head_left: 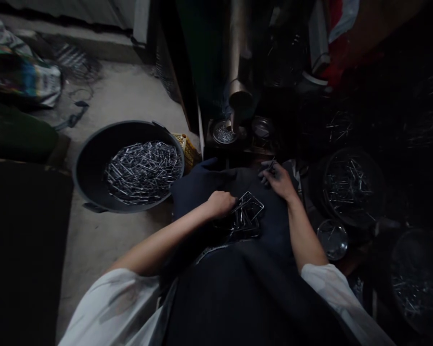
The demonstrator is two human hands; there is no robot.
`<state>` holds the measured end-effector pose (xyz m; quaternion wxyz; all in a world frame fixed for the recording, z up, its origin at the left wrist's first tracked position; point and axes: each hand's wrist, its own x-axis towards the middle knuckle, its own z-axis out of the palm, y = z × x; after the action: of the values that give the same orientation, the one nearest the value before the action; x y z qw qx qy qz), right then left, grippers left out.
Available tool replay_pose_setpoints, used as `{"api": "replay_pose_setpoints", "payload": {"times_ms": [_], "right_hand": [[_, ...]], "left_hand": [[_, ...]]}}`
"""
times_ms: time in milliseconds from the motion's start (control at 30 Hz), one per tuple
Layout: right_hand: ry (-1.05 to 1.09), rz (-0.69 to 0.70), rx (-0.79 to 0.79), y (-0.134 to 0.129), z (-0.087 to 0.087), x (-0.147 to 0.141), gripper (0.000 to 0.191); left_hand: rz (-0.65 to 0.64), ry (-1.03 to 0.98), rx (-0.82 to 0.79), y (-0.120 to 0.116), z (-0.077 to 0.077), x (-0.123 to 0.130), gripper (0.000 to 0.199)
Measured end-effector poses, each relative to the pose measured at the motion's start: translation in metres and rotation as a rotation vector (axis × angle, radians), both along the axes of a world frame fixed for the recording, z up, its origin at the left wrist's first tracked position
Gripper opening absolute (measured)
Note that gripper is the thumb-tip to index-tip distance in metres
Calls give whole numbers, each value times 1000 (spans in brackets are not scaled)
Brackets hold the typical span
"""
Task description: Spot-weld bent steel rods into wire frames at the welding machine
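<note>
My left hand is closed at the left edge of a small heap of bent metal wire pieces lying in my lap on a dark apron. Some pieces are bent into squared corners. What the left fingers hold is hidden by the back of the hand. Over my right thigh, my right hand has its fingers curled together. Something thin and dark pokes up from them, too dim to name. The fingertips of this hand look dark.
On the floor at left stands a large black tub holding many metal rods, with a yellow crate beside it. Ahead, a metal pipe points down over a round dish of small metal bits. Dim buckets with rods stand at right.
</note>
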<state>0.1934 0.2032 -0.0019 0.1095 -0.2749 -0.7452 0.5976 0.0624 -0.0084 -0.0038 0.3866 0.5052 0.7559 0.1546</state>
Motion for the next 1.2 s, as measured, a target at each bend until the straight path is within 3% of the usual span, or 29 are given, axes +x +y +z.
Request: {"api": "replay_pose_setpoints", "payload": {"times_ms": [133, 233, 333, 433, 600, 700, 800, 967, 1100, 1200], "right_hand": [[0, -9, 33, 2, -2, 5, 36], [2, 4, 46, 3, -1, 6, 37], [-3, 10, 39, 1, 1, 6, 34], [5, -23, 34, -2, 3, 5, 27], [55, -73, -36, -10, 14, 0, 36], [67, -69, -114, -22, 26, -7, 40], [111, -41, -105, -40, 42, -13, 37], [264, 186, 40, -63, 64, -14, 26], [318, 358, 307, -65, 61, -19, 37], [333, 412, 387, -61, 52, -25, 37]], "left_hand": [[45, 23, 48, -9, 11, -5, 3], [237, 87, 194, -26, 25, -22, 26], [425, 170, 251, -48, 28, -37, 41], [521, 258, 224, -71, 22, -38, 25], [662, 352, 183, -92, 21, -33, 10], [747, 229, 178, -82, 31, -44, 8], [760, 45, 277, -55, 36, -61, 14], [754, -204, 415, -8, 30, -75, 26], [707, -433, 453, 10, 32, -69, 33], [682, -557, 475, 13, 40, -61, 37]]}}
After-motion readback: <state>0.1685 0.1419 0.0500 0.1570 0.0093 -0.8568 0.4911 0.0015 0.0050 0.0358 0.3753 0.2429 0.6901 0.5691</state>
